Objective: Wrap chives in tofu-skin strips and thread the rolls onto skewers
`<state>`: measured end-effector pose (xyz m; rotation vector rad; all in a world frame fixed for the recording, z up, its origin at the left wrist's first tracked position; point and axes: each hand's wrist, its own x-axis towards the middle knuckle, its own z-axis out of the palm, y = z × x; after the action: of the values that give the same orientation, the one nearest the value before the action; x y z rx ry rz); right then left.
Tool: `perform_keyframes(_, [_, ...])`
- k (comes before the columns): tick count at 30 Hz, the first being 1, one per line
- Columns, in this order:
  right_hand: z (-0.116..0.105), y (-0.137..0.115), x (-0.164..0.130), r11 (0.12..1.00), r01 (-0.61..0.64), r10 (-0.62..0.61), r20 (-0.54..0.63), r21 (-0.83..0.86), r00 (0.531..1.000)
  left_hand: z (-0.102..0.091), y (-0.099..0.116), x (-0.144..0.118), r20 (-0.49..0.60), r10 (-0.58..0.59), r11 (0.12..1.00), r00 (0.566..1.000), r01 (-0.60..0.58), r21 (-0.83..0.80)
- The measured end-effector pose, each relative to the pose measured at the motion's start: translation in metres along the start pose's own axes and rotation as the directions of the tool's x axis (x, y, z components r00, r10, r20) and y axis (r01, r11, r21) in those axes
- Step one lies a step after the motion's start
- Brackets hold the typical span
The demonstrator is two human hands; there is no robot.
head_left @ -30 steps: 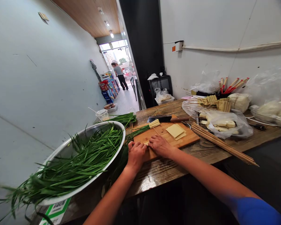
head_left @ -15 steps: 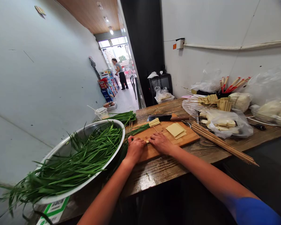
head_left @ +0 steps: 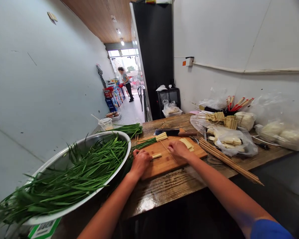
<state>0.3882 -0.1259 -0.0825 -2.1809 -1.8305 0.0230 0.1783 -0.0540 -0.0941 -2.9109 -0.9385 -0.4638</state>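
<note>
On the wooden cutting board (head_left: 151,172), my left hand (head_left: 141,163) is closed over a tofu-skin roll (head_left: 156,156), whose pale end sticks out to the right. A thin bamboo skewer (head_left: 164,146) slants across the board. The fingers of my right hand (head_left: 178,148) are pinched together at the skewer's middle. Just beyond my right hand lies a small stack of square tofu sheets (head_left: 186,143). Finished-looking pale rolls (head_left: 161,136) with green chives (head_left: 147,143) trailing from them rest at the board's far edge.
A big metal basin (head_left: 127,139) of chives (head_left: 89,169) stands at the left. A cleaver (head_left: 168,132) lies behind the board. To the right are loose skewers (head_left: 229,161), bagged tofu pieces (head_left: 226,141) and skewered rolls (head_left: 230,122). A person (head_left: 127,83) stands far off by the doorway.
My right hand has lifted off the roll and moved right to the skewer, uncovering the roll's end. My left hand stays on the roll. The view has shifted slightly.
</note>
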Motion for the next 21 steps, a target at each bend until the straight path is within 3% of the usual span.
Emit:
perform_keyframes(2, [0.003, -0.009, 0.002, 0.996, -0.039, 0.044, 0.061, -0.080, 0.997, 0.002, -0.001, -0.004, -0.030, -0.029, 0.999, 0.999, 0.028, -0.031])
perform_keyframes(7, [0.004, -0.041, 0.011, 0.981, -0.096, 0.105, 0.051, -0.167, 0.993, 0.005, -0.003, -0.010, -0.077, -0.138, 0.984, 0.987, 0.128, -0.125])
perform_keyframes(10, [0.002, -0.052, 0.008, 0.980, 0.108, -0.106, 0.023, -0.165, 0.994, 0.006, -0.006, -0.010, -0.051, -0.150, 0.972, 0.987, 0.138, -0.189])
perform_keyframes(12, [0.005, -0.056, 0.004, 0.920, 0.358, -0.354, 0.054, -0.161, 0.934, 0.007, -0.007, -0.008, -0.023, -0.138, 0.965, 0.990, 0.130, -0.228])
perform_keyframes(14, [0.012, -0.057, 0.001, 0.841, 0.516, -0.507, 0.097, -0.165, 0.857, 0.008, -0.010, -0.006, -0.003, -0.121, 0.961, 0.993, 0.116, -0.252])
perform_keyframes(18, [0.027, -0.055, 0.003, 0.798, 0.566, -0.548, 0.142, -0.206, 0.824, 0.007, -0.021, -0.008, 0.035, -0.118, 0.965, 0.992, 0.123, -0.232])
perform_keyframes(21, [0.030, -0.055, 0.005, 0.795, 0.574, -0.552, 0.159, -0.194, 0.818, 0.001, -0.021, -0.023, 0.109, -0.195, 0.955, 0.975, 0.214, -0.204])
